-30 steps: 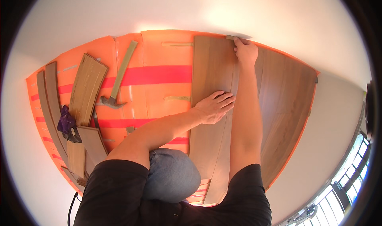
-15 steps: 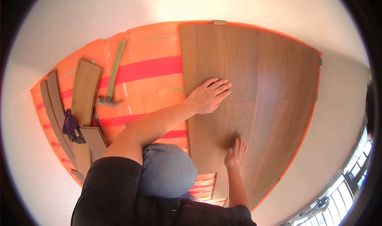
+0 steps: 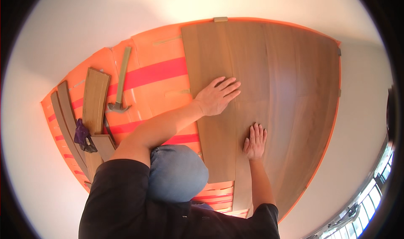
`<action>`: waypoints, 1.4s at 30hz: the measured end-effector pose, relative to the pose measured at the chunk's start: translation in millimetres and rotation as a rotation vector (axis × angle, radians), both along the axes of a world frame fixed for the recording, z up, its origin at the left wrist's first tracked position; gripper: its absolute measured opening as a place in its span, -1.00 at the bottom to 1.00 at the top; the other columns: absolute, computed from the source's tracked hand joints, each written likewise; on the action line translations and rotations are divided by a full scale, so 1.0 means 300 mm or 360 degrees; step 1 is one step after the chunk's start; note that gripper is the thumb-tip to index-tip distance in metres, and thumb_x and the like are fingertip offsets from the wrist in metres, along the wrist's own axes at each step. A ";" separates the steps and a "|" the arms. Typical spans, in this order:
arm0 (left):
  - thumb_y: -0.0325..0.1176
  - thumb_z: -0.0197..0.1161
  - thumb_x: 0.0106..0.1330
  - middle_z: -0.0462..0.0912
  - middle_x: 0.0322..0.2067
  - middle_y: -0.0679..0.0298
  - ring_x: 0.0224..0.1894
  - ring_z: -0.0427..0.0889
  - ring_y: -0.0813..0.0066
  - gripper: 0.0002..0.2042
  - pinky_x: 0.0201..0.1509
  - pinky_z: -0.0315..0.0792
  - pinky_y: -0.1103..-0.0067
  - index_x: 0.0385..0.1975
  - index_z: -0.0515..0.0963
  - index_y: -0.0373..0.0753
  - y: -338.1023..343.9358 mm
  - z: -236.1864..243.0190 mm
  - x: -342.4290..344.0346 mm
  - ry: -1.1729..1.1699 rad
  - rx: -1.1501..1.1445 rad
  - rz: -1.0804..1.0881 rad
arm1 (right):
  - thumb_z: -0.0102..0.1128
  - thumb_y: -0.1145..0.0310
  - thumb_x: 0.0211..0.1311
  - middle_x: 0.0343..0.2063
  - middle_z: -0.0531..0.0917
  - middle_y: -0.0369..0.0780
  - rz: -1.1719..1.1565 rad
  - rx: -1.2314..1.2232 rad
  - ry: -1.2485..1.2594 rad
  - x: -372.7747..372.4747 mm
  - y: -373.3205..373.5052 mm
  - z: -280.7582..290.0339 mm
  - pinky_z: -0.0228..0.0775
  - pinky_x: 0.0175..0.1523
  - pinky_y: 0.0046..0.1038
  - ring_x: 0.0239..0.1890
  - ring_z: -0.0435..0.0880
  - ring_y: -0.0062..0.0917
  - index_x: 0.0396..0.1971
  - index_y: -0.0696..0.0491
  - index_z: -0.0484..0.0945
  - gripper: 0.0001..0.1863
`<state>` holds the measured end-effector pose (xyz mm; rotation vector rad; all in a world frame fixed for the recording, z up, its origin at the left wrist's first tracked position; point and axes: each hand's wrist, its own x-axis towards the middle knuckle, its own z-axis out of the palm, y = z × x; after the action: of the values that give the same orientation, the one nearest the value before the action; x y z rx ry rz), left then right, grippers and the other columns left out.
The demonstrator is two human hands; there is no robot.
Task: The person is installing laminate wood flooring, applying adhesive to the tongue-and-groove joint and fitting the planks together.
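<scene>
Brown wood floor planks (image 3: 290, 83) lie joined over the right part of the floor. My left hand (image 3: 216, 97) rests flat, fingers spread, on the leftmost plank (image 3: 210, 155) and reaches to its seam with the neighbouring one. Lower and to the right, my right hand (image 3: 255, 142) lies palm down on the joined planks, fingers stretched forward. Neither hand holds anything. On the orange underlay (image 3: 164, 81), left of my left forearm, lies a claw hammer (image 3: 122, 81) with a pale wooden handle.
Loose planks (image 3: 96, 100) and narrow strips (image 3: 67, 125) lie at the left, with a dark purple bag or cloth (image 3: 83, 134) on them. A small spacer block (image 3: 220, 19) sits at the far wall edge. My jeans-clad knee (image 3: 179, 174) is on the near side. A railing (image 3: 366, 213) shows lower right.
My right hand has moved up and slightly right, from a blurred motion to resting flat. My left hand stays on the leftmost plank. The view has shifted a little.
</scene>
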<state>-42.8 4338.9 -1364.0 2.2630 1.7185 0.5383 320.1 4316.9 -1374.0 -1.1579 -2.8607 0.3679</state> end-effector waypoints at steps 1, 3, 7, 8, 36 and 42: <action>-0.28 0.28 0.37 0.43 0.46 0.25 0.56 0.28 0.28 -0.53 0.61 0.13 0.18 0.30 0.56 -0.14 -0.003 0.000 0.001 0.0003 0.0004 -0.0005 | -0.03 0.17 0.52 0.50 0.39 -0.08 -0.0006 0.0012 0.0003 0.000 0.001 -0.009 -0.05 0.63 0.10 0.57 0.27 -0.10 0.43 0.13 0.43 -0.41; -0.28 0.26 0.38 0.40 0.48 0.25 0.56 0.26 0.31 -0.55 0.61 0.13 0.21 0.28 0.58 -0.15 0.010 -0.003 -0.001 -0.0038 -0.0004 0.0022 | -0.02 0.17 0.52 0.51 0.38 -0.08 -0.0038 0.0022 -0.0006 -0.027 0.009 0.004 -0.04 0.64 0.08 0.57 0.27 -0.10 0.43 0.13 0.43 -0.41; -0.40 0.24 0.35 0.53 0.38 0.23 0.49 0.38 0.28 -0.61 0.56 0.24 0.22 0.18 0.62 -0.15 0.035 -0.051 -0.023 -0.0283 0.0027 0.0086 | 0.02 0.18 0.51 0.52 0.34 -0.04 -0.0229 -0.0021 -0.0092 -0.001 -0.029 0.017 -0.06 0.65 0.06 0.59 0.22 -0.05 0.47 0.15 0.37 -0.38; -0.48 0.22 0.30 0.61 0.27 0.23 0.40 0.47 0.25 -0.63 0.50 0.31 0.21 0.12 0.63 -0.15 0.033 -0.085 -0.047 -0.0569 0.0078 0.0123 | 0.05 0.19 0.50 0.53 0.32 -0.02 -0.0351 -0.0055 -0.0080 0.007 -0.074 0.023 -0.06 0.65 0.05 0.59 0.21 -0.02 0.48 0.16 0.34 -0.36; -0.61 0.23 0.11 0.66 -0.30 0.38 -0.20 0.64 0.30 -0.64 0.17 0.42 0.31 -0.09 0.62 -0.08 0.023 -0.039 -0.057 -0.0786 0.0085 0.0018 | 0.03 0.18 0.49 0.49 0.39 0.00 -0.0307 -0.0023 -0.0045 -0.038 -0.058 0.079 0.03 0.61 0.07 0.55 0.28 -0.02 0.45 0.18 0.38 -0.37; -0.63 0.21 0.11 0.66 -0.30 0.39 -0.20 0.64 0.31 -0.62 0.14 0.44 0.30 -0.09 0.62 -0.07 0.021 -0.031 -0.063 -0.0782 0.0089 0.0007 | 0.07 0.18 0.46 0.47 0.38 0.10 -0.0322 -0.0328 -0.0460 0.498 -0.523 0.407 -0.09 0.62 0.22 0.57 0.24 0.07 0.45 0.23 0.33 -0.34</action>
<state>-61.7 4345.2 -1373.3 1.9410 1.4710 1.0513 469.5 4159.9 -1251.9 -1.6476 -2.9558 0.5366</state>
